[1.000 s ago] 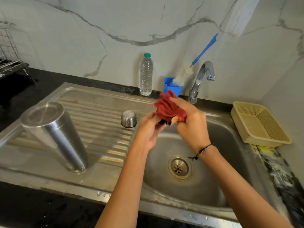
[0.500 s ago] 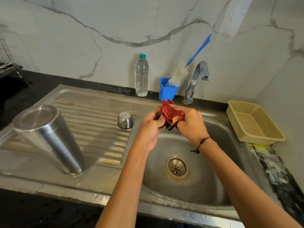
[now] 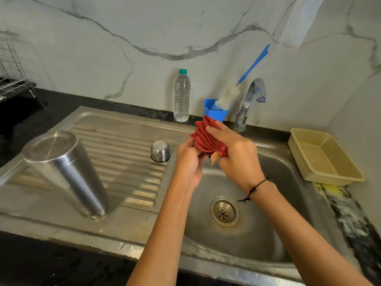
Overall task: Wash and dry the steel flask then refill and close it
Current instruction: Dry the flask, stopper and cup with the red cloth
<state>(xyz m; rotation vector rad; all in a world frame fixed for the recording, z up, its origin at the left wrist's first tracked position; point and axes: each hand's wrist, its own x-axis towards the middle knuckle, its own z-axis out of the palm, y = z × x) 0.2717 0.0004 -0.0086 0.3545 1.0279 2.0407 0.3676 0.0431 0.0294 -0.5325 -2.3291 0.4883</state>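
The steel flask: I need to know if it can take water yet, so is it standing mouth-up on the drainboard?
No, the steel flask stands upside down on the drainboard, threaded mouth down and flat base up.

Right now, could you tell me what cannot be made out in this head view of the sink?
- What the red cloth wraps: covered by the cloth, the left hand and the right hand; only a small dark and tan bit shows.
- The flask mouth: it stands upside down on the drainboard, so its inside is hidden.
- The wire rack: cut off by the left edge.
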